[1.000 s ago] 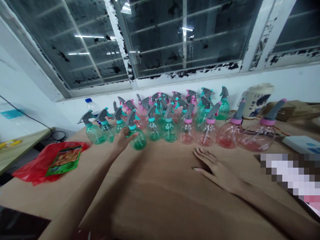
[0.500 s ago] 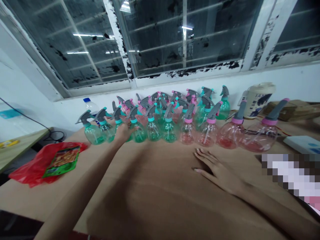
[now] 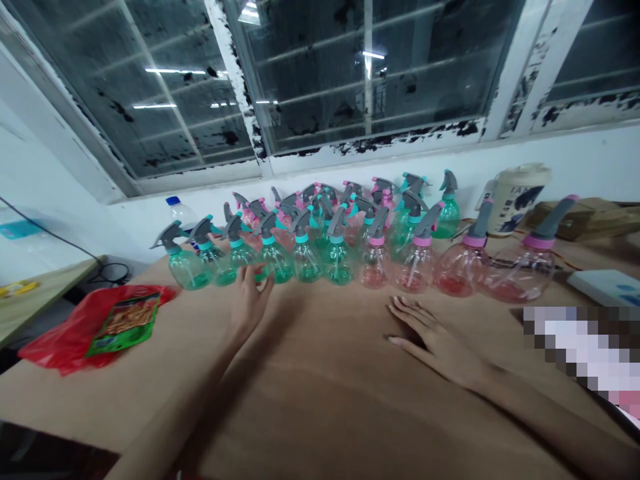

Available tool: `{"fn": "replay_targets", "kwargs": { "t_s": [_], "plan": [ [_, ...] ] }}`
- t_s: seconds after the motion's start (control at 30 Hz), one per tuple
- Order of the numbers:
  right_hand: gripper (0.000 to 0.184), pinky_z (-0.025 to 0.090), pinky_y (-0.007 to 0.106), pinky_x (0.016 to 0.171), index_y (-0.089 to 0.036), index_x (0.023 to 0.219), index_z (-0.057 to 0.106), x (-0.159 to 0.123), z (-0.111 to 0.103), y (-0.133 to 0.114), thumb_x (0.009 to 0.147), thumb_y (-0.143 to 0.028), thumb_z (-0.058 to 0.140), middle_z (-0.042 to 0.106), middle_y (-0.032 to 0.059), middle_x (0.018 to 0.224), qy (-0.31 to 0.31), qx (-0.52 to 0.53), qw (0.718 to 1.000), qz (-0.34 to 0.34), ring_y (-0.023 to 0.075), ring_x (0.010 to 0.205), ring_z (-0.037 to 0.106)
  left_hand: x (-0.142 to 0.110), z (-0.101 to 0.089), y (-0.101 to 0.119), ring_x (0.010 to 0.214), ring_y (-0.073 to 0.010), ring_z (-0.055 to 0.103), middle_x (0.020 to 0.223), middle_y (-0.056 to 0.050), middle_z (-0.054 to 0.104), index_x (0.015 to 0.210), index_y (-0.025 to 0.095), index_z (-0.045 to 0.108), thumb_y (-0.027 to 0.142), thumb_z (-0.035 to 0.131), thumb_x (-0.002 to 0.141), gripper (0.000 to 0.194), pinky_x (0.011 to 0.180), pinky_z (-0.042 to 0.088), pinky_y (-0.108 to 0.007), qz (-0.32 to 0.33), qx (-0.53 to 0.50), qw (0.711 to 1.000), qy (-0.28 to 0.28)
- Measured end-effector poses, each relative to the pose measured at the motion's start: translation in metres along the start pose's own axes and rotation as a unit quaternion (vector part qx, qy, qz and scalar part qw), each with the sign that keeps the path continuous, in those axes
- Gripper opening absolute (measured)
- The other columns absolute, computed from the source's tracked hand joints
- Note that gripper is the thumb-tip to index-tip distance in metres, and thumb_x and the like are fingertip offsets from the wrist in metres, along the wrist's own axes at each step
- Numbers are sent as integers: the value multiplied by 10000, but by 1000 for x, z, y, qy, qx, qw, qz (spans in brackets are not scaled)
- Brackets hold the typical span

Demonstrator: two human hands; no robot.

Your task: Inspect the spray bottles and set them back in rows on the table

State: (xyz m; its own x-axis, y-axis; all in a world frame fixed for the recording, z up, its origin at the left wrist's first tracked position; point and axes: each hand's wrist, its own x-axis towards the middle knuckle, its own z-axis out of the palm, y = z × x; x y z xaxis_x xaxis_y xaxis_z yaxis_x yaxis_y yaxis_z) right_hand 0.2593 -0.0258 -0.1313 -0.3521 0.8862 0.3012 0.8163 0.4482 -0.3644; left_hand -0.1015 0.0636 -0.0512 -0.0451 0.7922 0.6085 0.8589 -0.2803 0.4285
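The left hand (image 3: 251, 300), left of the frame's centre, is loosely curled, with the thumb parted from the fingers by a modest gap and nothing visibly held. Its fingertips come just in front of the third and fourth green bottles of the front row; whether they touch either cannot be told. The right hand (image 3: 433, 340), right of centre, lies palm down on the brown table (image 3: 320, 407), fingers extended and thumb spread away, with nothing in its grasp. Its fingertips point toward the pink bottles and stop short of them.

The front row of spray bottles runs across the middle of the frame. From the left come six clear green ones: a first green bottle (image 3: 189, 270), a second (image 3: 223, 267), a third (image 3: 243, 253), a fourth (image 3: 281, 263), a fifth (image 3: 307, 260) and a sixth (image 3: 341, 263). All stand upright, with turquoise collars and grey trigger heads; the lower part of each looks a deeper green. Four clear pink ones follow, with pink collars: a first pink bottle (image 3: 374, 272), a second pink bottle (image 3: 416, 270), a third pink bottle (image 3: 456, 272) and, farthest right, a fourth pink bottle (image 3: 517, 277). The last two look larger and lean rightward in this wide view. More pink and green bottles crowd behind the row, partly hidden.
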Motion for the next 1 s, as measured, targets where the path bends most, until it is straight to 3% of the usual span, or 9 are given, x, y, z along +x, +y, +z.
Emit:
{"fn": "replay_targets", "kwargs": {
  "t_s": [0.13, 0.3, 0.43, 0.6, 0.8, 1.0],
  "plan": [
    [664, 216, 471, 1132, -164, 1380, 408, 0, -1, -1, 866, -585, 410, 383, 89, 1450, -5, 1, 1000, 2, 242, 1358, 288, -16, 2, 8, 880, -191, 618, 977, -83, 598, 1072, 155, 542, 391, 476, 855, 327, 686, 528, -280, -13, -7, 998, -58],
    [667, 224, 472, 1128, -158, 1380, 406, 0, -1, -1, 869, -586, 402, 374, 91, 1455, -4, -4, 1000, 1, 241, 1361, 280, 3, 12, 34, 744, -232, 650, 719, -23, 646, 1218, 188, 501, 542, 484, 837, 520, 651, 482, -305, -51, 41, 989, -134],
    [679, 218, 458, 1133, -148, 1387, 393, 0, -1, -1, 871, -590, 395, 380, 96, 1452, -8, -6, 1000, 2, 235, 1360, 286, 22, 29, 55, 879, -327, 649, 781, -87, 684, 1293, 149, 438, 655, 480, 788, 716, 710, 467, -362, -95, 99, 980, -147],
    [655, 231, 471, 1126, -191, 1391, 390, 1, -1, -1, 866, -583, 414, 384, 85, 1452, 5, 15, 1000, 1, 239, 1357, 292, 35, 42, 66, 948, -375, 633, 927, -192, 682, 1316, 101, 395, 682, 442, 795, 782, 748, 455, -407, -125, 152, 968, -156],
    [638, 247, 488, 1116, -212, 1384, 404, 1, -3, -3, 864, -580, 421, 403, 89, 1440, 15, 24, 1000, -2, 249, 1347, 313, 22, 21, 65, 935, -387, 637, 890, -187, 686, 1281, 113, 409, 700, 456, 771, 778, 720, 460, -399, -121, 174, 962, -170],
    [642, 252, 483, 1117, -217, 1402, 371, -1, -1, -2, 864, -562, 438, 390, 87, 1451, 28, 28, 999, -2, 253, 1347, 314, -28, -14, 72, 752, -279, 665, 739, -35, 663, 1190, 193, 429, 669, 452, 795, 618, 571, 417, -292, -79, 153, 965, -198]
  ]
}}
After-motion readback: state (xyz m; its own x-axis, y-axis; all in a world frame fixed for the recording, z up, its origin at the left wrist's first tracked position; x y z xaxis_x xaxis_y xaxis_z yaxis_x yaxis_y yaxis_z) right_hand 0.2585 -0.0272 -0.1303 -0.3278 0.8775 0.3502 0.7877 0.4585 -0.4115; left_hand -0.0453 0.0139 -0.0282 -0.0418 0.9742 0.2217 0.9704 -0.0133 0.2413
